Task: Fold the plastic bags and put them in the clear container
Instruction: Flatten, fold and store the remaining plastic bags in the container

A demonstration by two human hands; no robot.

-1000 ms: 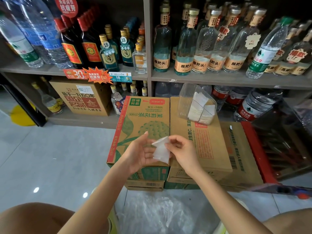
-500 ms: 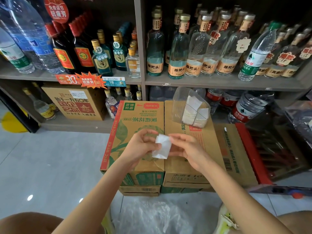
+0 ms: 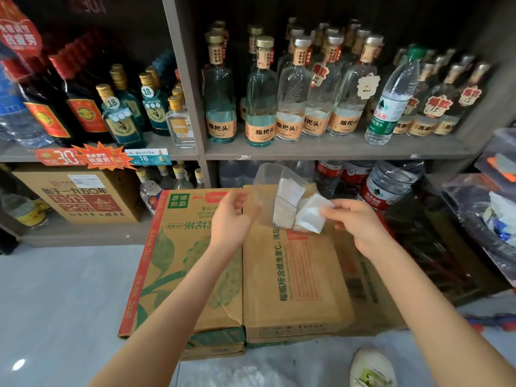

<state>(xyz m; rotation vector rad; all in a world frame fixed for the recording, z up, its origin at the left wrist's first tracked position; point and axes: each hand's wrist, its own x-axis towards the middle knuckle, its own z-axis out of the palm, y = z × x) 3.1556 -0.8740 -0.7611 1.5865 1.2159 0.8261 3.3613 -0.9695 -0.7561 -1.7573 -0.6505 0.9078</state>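
Now stowing: pinching bag (image 3: 310, 216) in right hand (image 3: 354, 222) grip, with left hand (image 3: 231, 216) grip apart beside container (image 3: 265, 185). Probably needs pushing inside.

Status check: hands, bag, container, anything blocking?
Right hand pinching folded bag at clear container edge, not in yet. Left hand open beside container's left wall, contact unclear. Other bags already inside; nothing blocking.

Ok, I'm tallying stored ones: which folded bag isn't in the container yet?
The folded bag pinched by the right hand, at the clear container's lower right edge; the other folded bags sit inside it, untouched.
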